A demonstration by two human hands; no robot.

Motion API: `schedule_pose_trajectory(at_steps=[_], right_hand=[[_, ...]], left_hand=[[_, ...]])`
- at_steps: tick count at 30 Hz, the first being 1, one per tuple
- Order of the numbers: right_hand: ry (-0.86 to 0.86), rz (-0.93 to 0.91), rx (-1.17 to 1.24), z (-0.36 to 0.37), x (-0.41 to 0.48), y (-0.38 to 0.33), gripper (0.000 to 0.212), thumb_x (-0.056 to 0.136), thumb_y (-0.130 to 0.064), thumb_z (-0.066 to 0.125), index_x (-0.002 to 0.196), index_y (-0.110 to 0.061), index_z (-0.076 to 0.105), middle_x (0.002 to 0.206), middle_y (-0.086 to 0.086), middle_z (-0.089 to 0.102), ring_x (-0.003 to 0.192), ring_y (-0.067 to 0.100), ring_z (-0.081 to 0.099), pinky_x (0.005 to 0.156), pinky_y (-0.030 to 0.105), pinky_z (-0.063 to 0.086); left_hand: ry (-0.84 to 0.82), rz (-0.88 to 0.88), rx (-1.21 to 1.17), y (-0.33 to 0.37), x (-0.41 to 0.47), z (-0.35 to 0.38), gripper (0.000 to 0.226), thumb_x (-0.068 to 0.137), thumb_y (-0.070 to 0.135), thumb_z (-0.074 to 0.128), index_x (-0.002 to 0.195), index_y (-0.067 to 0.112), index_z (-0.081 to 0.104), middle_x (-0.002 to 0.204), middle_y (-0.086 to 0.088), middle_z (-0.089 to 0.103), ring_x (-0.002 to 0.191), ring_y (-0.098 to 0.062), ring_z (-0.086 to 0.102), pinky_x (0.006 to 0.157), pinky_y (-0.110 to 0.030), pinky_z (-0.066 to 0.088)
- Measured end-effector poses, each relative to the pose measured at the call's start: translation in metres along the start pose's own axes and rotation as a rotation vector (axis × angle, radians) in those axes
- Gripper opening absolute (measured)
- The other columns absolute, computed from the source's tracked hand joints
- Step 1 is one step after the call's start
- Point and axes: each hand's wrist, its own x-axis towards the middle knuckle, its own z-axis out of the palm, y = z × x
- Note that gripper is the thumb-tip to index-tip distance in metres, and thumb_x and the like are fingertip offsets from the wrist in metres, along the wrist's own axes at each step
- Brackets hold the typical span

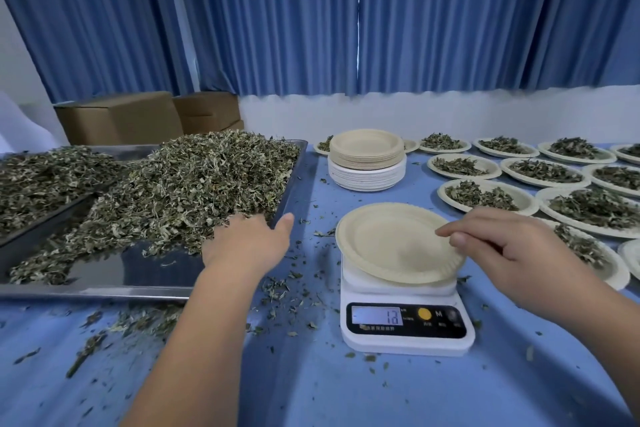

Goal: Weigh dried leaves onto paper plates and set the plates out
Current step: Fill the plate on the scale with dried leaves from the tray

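Note:
An empty beige paper plate [388, 243] lies slightly tilted on a white digital scale [405, 343] with a lit display. My right hand [512, 253] pinches the plate's right rim between thumb and forefinger. A big heap of dried leaves [194, 184] fills a metal tray [104, 289] on the left. My left hand [247, 243] reaches into the near edge of that heap, thumb sticking out over the tray's right rim, fingers buried in the leaves and hidden.
A stack of unused paper plates [367, 158] stands behind the scale. Several plates filled with leaves [485, 196] cover the table's right side. A second tray of leaves [34, 177] lies far left, with cardboard boxes [121, 121] behind. Crumbs litter the blue tablecloth [311, 392].

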Motion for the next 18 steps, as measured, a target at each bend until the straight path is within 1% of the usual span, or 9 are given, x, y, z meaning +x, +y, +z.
schedule_pose_trajectory(at_steps=[3,5,7,9,10,12,13,16,18], right_hand=[[0.028,0.024,0.018,0.0025,0.0003,0.0011,0.018,0.091,-0.013,0.06,0.095,-0.02,0.076,0.087,-0.016,0.067,0.088,-0.007,0.057,0.074,0.001,0.036],[0.044,0.033,0.025,0.0033,0.0007,0.0034,0.017,0.091,-0.012,0.06,0.094,-0.019,0.076,0.084,-0.015,0.067,0.085,-0.008,0.056,0.072,0.001,0.036],[0.064,0.036,0.034,0.0033,0.0011,0.0055,0.017,0.091,-0.011,0.061,0.093,-0.017,0.076,0.081,-0.012,0.067,0.079,-0.008,0.056,0.067,0.002,0.036],[0.083,0.042,0.048,0.0026,0.0012,0.0069,0.017,0.091,-0.01,0.061,0.093,-0.017,0.076,0.078,-0.011,0.065,0.075,-0.006,0.056,0.063,0.003,0.036],[0.089,0.047,0.056,0.0022,0.001,0.0072,0.017,0.091,-0.01,0.061,0.093,-0.018,0.076,0.077,-0.011,0.065,0.076,-0.006,0.056,0.063,0.003,0.036],[0.095,0.058,0.07,0.0019,0.0011,0.0079,0.017,0.091,-0.011,0.06,0.092,-0.019,0.076,0.076,-0.012,0.065,0.075,-0.007,0.056,0.062,0.003,0.037],[0.094,0.065,0.074,0.0021,0.0014,0.0081,0.017,0.091,-0.011,0.06,0.091,-0.019,0.076,0.075,-0.012,0.065,0.074,-0.006,0.056,0.062,0.003,0.037],[0.085,0.077,0.081,0.0036,0.0009,0.0081,0.017,0.092,-0.012,0.06,0.091,-0.019,0.076,0.075,-0.012,0.065,0.079,-0.005,0.057,0.065,0.003,0.037],[0.089,0.084,0.088,0.0055,0.0012,0.008,0.017,0.092,-0.013,0.06,0.091,-0.019,0.076,0.075,-0.013,0.066,0.08,-0.007,0.056,0.067,0.002,0.037]], left_hand=[[-0.154,-0.026,-0.011,-0.0024,0.0019,0.0045,0.082,0.093,0.071,0.018,0.144,0.011,0.041,0.14,-0.011,0.049,0.124,-0.032,0.049,0.1,-0.043,0.041],[-0.155,-0.031,0.032,-0.0026,0.0027,0.0051,0.079,0.093,0.071,0.022,0.129,0.009,0.054,0.108,-0.008,0.06,0.1,-0.028,0.059,0.092,-0.04,0.047],[-0.094,-0.051,0.043,-0.0029,0.0037,0.0036,0.071,0.092,0.072,0.023,0.106,0.011,0.056,0.084,-0.001,0.055,0.085,-0.024,0.057,0.09,-0.041,0.049],[-0.063,-0.069,0.032,-0.0047,0.0051,0.0026,0.074,0.09,0.074,0.021,0.115,0.014,0.055,0.092,0.0,0.055,0.093,-0.025,0.055,0.096,-0.045,0.046],[-0.059,-0.058,0.029,-0.0052,0.0061,0.0029,0.08,0.089,0.076,0.02,0.129,0.015,0.051,0.11,-0.003,0.057,0.106,-0.028,0.054,0.1,-0.048,0.042],[-0.09,-0.015,0.011,-0.0061,0.0077,0.0057,0.087,0.087,0.078,0.019,0.149,0.018,0.032,0.149,-0.008,0.038,0.132,-0.032,0.041,0.108,-0.051,0.034],[-0.132,-0.001,-0.006,-0.0065,0.0073,0.0074,0.088,0.087,0.078,0.019,0.152,0.018,0.026,0.155,-0.008,0.031,0.138,-0.032,0.035,0.11,-0.051,0.032],[-0.205,0.017,0.02,-0.0067,0.0064,0.0104,0.088,0.089,0.076,0.021,0.15,0.014,0.031,0.147,-0.009,0.043,0.128,-0.03,0.047,0.102,-0.041,0.04],[-0.17,0.028,0.067,-0.0084,0.0065,0.0107,0.081,0.089,0.075,0.022,0.131,0.012,0.051,0.119,-0.007,0.059,0.107,-0.027,0.058,0.089,-0.037,0.045]])
